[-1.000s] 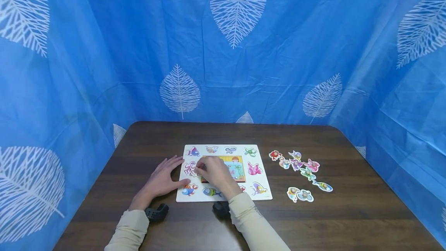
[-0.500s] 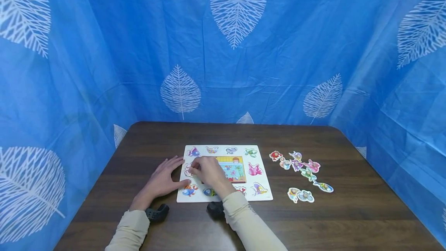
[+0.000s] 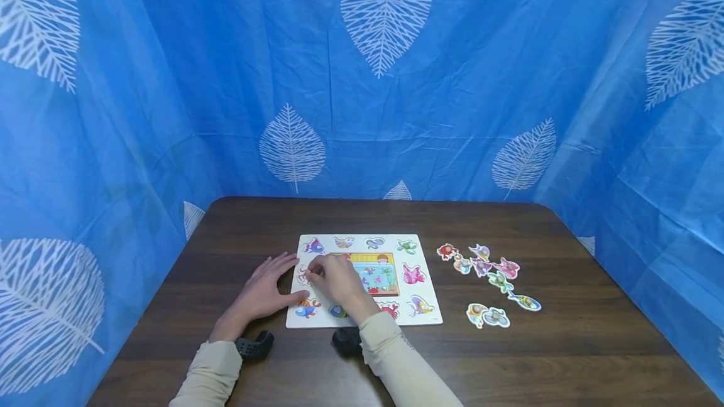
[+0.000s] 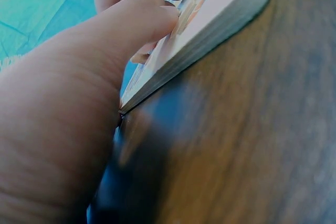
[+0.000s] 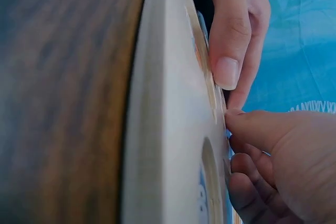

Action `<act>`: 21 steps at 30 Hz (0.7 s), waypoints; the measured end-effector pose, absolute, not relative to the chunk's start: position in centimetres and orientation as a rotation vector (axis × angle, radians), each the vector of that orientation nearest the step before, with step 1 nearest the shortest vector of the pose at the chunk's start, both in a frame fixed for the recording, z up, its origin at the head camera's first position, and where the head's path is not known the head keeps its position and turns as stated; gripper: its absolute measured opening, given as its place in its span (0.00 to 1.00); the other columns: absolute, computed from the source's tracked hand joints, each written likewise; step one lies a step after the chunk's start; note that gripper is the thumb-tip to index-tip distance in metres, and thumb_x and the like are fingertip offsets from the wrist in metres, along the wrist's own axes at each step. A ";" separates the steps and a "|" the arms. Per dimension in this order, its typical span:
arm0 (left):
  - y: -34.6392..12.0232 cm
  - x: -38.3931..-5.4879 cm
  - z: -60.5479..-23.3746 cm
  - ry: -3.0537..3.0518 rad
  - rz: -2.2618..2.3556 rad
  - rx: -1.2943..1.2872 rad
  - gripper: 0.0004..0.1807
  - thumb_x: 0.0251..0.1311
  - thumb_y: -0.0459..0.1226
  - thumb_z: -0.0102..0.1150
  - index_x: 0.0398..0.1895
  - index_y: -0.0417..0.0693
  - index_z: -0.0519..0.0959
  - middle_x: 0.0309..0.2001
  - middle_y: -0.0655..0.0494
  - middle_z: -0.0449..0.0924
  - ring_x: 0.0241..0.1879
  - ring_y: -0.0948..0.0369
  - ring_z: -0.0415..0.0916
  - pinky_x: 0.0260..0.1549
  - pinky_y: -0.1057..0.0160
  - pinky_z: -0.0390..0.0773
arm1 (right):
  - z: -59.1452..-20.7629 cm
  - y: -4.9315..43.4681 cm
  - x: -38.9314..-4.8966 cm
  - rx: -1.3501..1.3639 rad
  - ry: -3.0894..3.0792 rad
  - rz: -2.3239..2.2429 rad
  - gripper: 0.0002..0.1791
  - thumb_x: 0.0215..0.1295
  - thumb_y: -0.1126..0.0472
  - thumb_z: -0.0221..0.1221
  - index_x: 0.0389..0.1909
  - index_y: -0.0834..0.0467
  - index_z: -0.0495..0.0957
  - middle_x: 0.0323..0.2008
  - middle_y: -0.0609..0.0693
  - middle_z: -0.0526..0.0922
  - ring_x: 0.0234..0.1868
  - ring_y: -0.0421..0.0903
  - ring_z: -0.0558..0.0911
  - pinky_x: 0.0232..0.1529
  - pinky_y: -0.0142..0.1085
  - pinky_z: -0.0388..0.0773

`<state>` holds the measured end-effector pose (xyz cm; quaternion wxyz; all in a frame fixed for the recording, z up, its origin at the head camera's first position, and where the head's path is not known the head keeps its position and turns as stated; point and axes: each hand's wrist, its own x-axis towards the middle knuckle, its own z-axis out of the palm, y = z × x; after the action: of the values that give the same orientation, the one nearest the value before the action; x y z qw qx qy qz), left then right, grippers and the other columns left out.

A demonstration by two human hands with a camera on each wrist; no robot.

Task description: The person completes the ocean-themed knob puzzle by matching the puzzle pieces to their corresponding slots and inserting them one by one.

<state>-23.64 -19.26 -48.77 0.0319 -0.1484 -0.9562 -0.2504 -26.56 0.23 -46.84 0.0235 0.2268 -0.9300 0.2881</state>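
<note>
A white peg puzzle board (image 3: pixel 362 324) with printed sea animals around a central aquarium picture lies flat on the table. My left hand (image 3: pixel 263 294) spreads over its left edge, index finger and thumb apart, with the fingertips resting on the board. My right hand (image 3: pixel 338 278) is over the board's left side, thumb and fingers pinching a small puzzle piece at the pink octopus shape (image 3: pixel 301 275). That piece is mostly hidden by the fingers. In the right wrist view, the right thumb (image 5: pixel 252 124) points close at the board's face, its other fingers curled below.
Several loose sea-animal pieces lie right of the board, including a red crab (image 3: pixel 447 251), a green turtle (image 3: pixel 500 281) and a blue-yellow fish (image 3: pixel 525 302). The dark wooden table (image 3: pixel 565 357) is surrounded by a blue curtain (image 3: pixel 452 80) with white leaves.
My right hand has shifted slightly left over the octopus shape, uncovering more of the central picture and the red crab print. The left hand stays in place.
</note>
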 end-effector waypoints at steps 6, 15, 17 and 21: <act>-19.3 -23.7 -48.9 -2.952 -0.764 -0.439 0.48 0.57 0.62 0.69 0.73 0.42 0.71 0.75 0.41 0.68 0.77 0.41 0.59 0.75 0.35 0.55 | -46.9 0.7 -26.3 0.734 -2.864 0.893 0.09 0.67 0.56 0.69 0.45 0.52 0.89 0.36 0.42 0.90 0.32 0.33 0.80 0.35 0.26 0.77; -19.2 -24.0 -49.1 -2.948 -0.779 -0.442 0.48 0.57 0.62 0.69 0.74 0.43 0.70 0.76 0.42 0.66 0.78 0.42 0.57 0.76 0.35 0.54 | -46.7 2.2 -26.5 0.761 -2.850 0.974 0.10 0.68 0.54 0.68 0.47 0.52 0.89 0.37 0.41 0.90 0.31 0.31 0.79 0.35 0.26 0.77; -19.2 -24.0 -49.1 -2.948 -0.768 -0.450 0.48 0.57 0.62 0.69 0.74 0.43 0.70 0.75 0.42 0.67 0.78 0.41 0.58 0.76 0.34 0.54 | -46.7 2.6 -26.6 0.753 -2.829 1.029 0.10 0.69 0.55 0.68 0.47 0.52 0.90 0.36 0.42 0.90 0.30 0.32 0.78 0.33 0.26 0.76; -19.2 -23.9 -49.0 -2.961 -0.761 -0.450 0.49 0.57 0.63 0.69 0.74 0.43 0.70 0.75 0.41 0.67 0.77 0.41 0.58 0.75 0.33 0.54 | -46.6 3.6 -26.9 0.719 -2.794 1.102 0.10 0.69 0.55 0.68 0.48 0.53 0.89 0.38 0.44 0.90 0.30 0.34 0.78 0.31 0.26 0.75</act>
<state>-23.89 -19.22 -48.97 0.0255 -0.1455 -0.9579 -0.2462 -26.88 3.63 -46.61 0.0269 0.2327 -0.9044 0.3567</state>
